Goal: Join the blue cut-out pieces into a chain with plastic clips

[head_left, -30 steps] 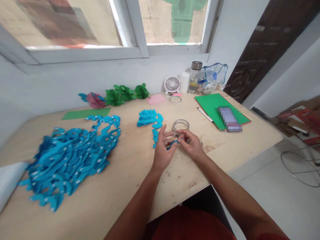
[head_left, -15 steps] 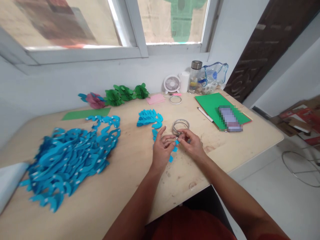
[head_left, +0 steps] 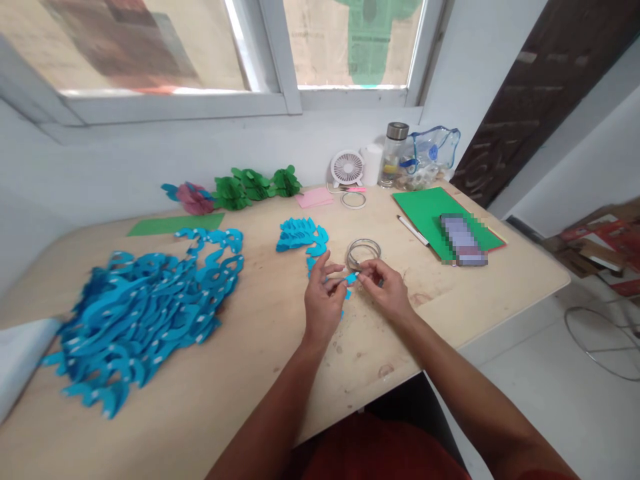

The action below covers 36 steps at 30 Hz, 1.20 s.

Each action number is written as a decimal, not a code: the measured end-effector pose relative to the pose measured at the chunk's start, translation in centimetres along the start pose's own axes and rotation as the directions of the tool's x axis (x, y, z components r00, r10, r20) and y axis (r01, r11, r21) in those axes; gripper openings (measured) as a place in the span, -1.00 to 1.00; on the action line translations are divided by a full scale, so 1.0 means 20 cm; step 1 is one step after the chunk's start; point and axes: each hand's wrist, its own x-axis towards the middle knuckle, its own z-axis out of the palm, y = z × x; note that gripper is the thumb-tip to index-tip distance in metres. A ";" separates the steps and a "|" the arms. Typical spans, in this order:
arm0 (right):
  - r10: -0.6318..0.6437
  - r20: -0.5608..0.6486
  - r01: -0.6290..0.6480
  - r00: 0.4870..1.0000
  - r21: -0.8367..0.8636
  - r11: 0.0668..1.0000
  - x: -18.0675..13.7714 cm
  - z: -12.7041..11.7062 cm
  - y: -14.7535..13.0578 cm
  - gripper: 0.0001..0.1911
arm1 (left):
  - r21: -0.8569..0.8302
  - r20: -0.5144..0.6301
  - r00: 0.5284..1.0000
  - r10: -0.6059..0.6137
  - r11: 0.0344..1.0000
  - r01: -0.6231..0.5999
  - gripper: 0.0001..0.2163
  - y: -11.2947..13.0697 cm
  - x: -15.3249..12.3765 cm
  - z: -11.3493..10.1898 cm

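Between my two hands is a small blue paper piece (head_left: 352, 278). My left hand (head_left: 324, 297) pinches its left end with thumb and fingers. The fingertips of my right hand (head_left: 384, 285) close on its right end. More blue paper hangs or lies just below, partly hidden by my left hand. Behind that hand, a short stack of curved blue paper pieces (head_left: 295, 235) lies on the table. Two or more overlapping rolls of tape (head_left: 363, 252) rest just beyond my right fingers.
A large heap of blue paper pieces with white tabs (head_left: 150, 320) covers the left of the wooden table (head_left: 260, 373). Green paper flowers (head_left: 255, 185), a small fan (head_left: 347, 168) and a glass bottle (head_left: 394, 157) line the wall. Green sheets (head_left: 420, 213) lie right, under a phone (head_left: 463, 240).
The blue piece between my fingertips shows more fully, stretched between both hands. My hands have barely shifted, and the whole view has moved slightly.
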 end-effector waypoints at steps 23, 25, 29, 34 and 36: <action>0.107 0.128 -0.118 0.986 0.080 0.990 0.00 0.02 0.05 -0.85 | 0.023 -0.007 1.000 0.028 0.999 -0.028 -0.46 0.01 -0.01 0.01; 0.097 0.106 -0.104 0.990 0.065 0.992 0.00 0.02 0.05 -0.84 | 0.053 -0.024 0.998 0.052 0.997 -0.050 -0.47 0.00 -0.01 0.00; 0.074 0.076 -0.074 0.994 -0.009 0.997 0.00 0.01 0.04 -0.88 | 0.172 -0.032 0.991 0.132 0.977 -0.125 -0.48 0.00 -0.01 0.00; 0.042 0.053 -0.034 0.998 -0.151 0.988 -0.01 0.01 0.02 -0.92 | 0.353 -0.021 0.970 0.243 0.909 -0.220 -0.51 0.02 -0.02 0.01; 0.031 0.049 -0.021 0.998 -0.191 0.981 -0.01 0.01 0.01 -0.92 | 0.405 -0.006 0.962 0.274 0.880 -0.248 -0.52 0.03 -0.03 0.01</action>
